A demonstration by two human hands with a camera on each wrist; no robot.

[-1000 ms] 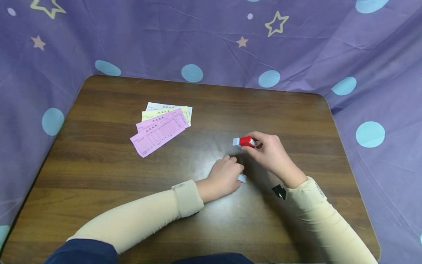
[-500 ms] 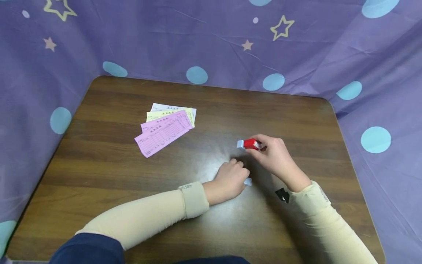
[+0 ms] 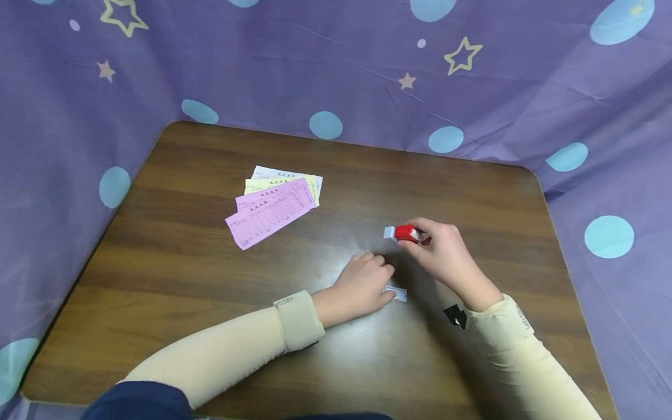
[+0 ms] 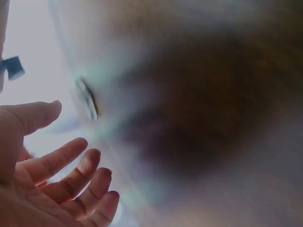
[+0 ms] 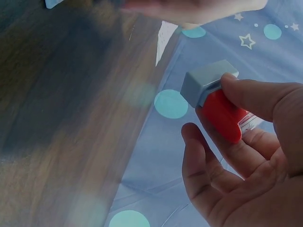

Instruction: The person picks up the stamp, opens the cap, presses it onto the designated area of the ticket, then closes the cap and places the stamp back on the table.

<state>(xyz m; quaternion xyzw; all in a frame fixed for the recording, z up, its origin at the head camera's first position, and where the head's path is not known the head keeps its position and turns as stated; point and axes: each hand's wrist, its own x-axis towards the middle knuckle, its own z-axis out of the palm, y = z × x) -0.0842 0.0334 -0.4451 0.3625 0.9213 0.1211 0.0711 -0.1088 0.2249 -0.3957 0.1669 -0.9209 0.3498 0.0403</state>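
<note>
the red stamp-like piece (image 3: 406, 233) is small and stubby: a glossy red body with rounded corners, a blocky pale blue-grey end, and a clear or whitish part at the opposite end. it is in the air over the counter (image 3: 247, 338), lying roughly sideways with its pale end towards the person's left. the right hand (image 3: 443, 251) pinches it between thumb and fingers. nearer the person, a small flat piece (image 3: 399, 294), pale and rectangular with a darker border line, lies on the counter by the left hand (image 3: 359, 289). that hand is relaxed and holds nothing; whether its thumb touches the flat piece i cannot tell.

of the two hands, the head view gives mostly the backs. the left wrist view shows the palm side of the left one, thumb well away from four loosely bent fingers, with the counter badly blurred beyond. the right wrist view shows the step where the blue-grey end meets the red body, and one bent finger standing clear of it. only the head view lays out the fanned paper slips, farther off to the left: two pink slips (image 3: 270, 217) on top, a yellow slip (image 3: 257, 186) and a white slip (image 3: 265, 172) beneath.
</note>
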